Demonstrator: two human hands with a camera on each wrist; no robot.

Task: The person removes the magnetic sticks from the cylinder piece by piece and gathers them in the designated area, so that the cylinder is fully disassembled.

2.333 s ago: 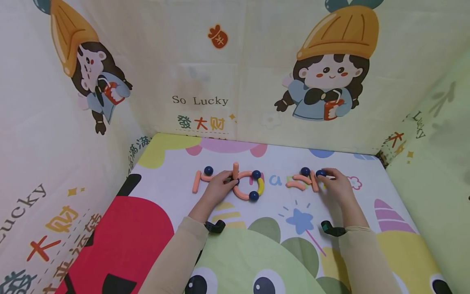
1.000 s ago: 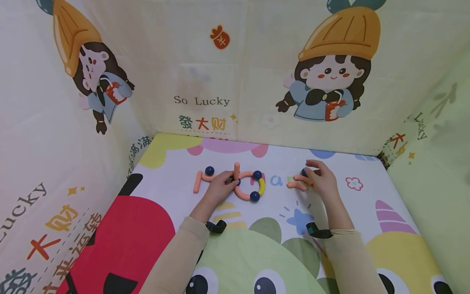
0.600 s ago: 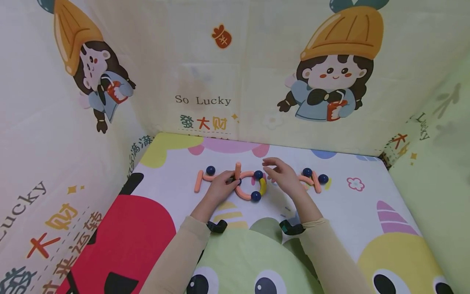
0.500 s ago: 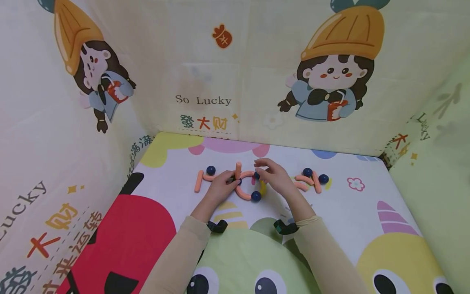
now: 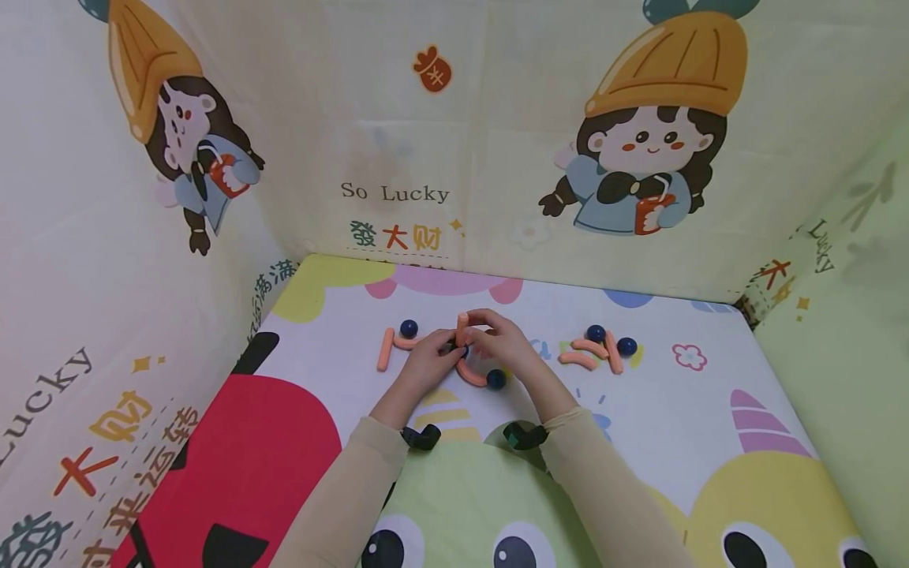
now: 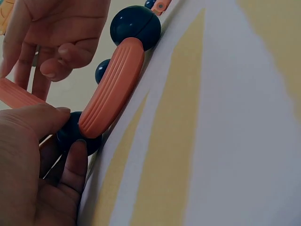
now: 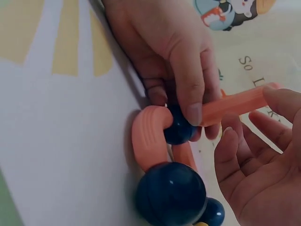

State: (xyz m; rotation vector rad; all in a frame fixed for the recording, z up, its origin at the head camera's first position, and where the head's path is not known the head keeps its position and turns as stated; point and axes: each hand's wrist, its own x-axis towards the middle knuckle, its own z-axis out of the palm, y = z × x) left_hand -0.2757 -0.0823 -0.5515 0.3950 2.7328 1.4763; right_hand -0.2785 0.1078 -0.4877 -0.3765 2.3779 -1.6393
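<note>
My left hand [image 5: 426, 363] pinches a dark blue ball [image 7: 179, 129] between thumb and fingers at the left side of a ring of building-toy pieces. A straight orange rod [image 5: 462, 327] sticks up from that ball. My right hand [image 5: 507, 347] has come over the ring; one finger touches the rod's free end, while its thumb looks apart from the rod in the left wrist view. The ring has curved orange rods [image 6: 113, 89] and another blue ball [image 5: 496, 379]. In the head view my right hand hides the ring's upper right part, including most of its yellow piece.
Left of the ring lie a straight orange rod [image 5: 386, 349], a blue ball [image 5: 409, 328] and a partly hidden curved rod. To the right are two blue balls [image 5: 626, 347], curved rods [image 5: 578, 360] and a straight rod [image 5: 614, 353]. A printed cloth wall [image 5: 398, 158] rises behind the table.
My right hand has let go of a blue ball at the right and travelled left across the table to the upright rod. The left hand keeps its pinch in place.
</note>
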